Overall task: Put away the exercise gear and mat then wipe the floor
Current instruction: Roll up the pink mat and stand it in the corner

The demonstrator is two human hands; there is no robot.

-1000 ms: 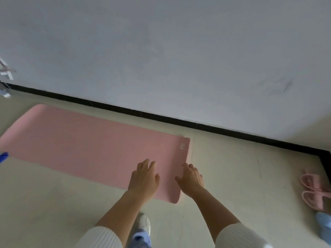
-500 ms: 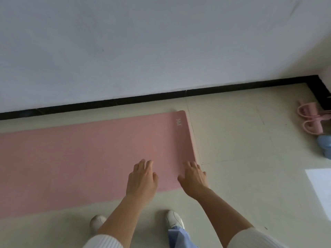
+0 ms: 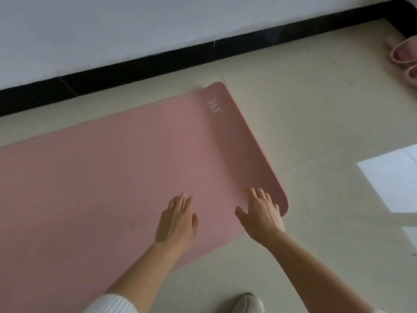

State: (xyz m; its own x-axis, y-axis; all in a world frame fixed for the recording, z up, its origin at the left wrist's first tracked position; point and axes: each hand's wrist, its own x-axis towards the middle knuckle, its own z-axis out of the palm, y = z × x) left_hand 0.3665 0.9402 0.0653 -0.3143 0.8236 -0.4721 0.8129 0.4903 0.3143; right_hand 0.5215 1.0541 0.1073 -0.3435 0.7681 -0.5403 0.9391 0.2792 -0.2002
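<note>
A pink exercise mat (image 3: 108, 177) lies flat on the pale tiled floor, its right end with a white logo near the wall. My left hand (image 3: 177, 219) is over the mat near its right end, fingers straight and spread. My right hand (image 3: 262, 213) reaches over the mat's near right corner, fingers spread and relaxed. Neither hand holds anything; whether they touch the mat I cannot tell.
A white wall with a black skirting board (image 3: 158, 62) runs behind the mat. Pink exercise gear (image 3: 404, 57) lies at the far right by the wall. A bright patch of light (image 3: 392, 177) falls on the floor at right. My white shoe (image 3: 248, 303) stands below.
The view has swung down and closer to the mat's right end. Both hands have stayed spread over the mat's near right corner.
</note>
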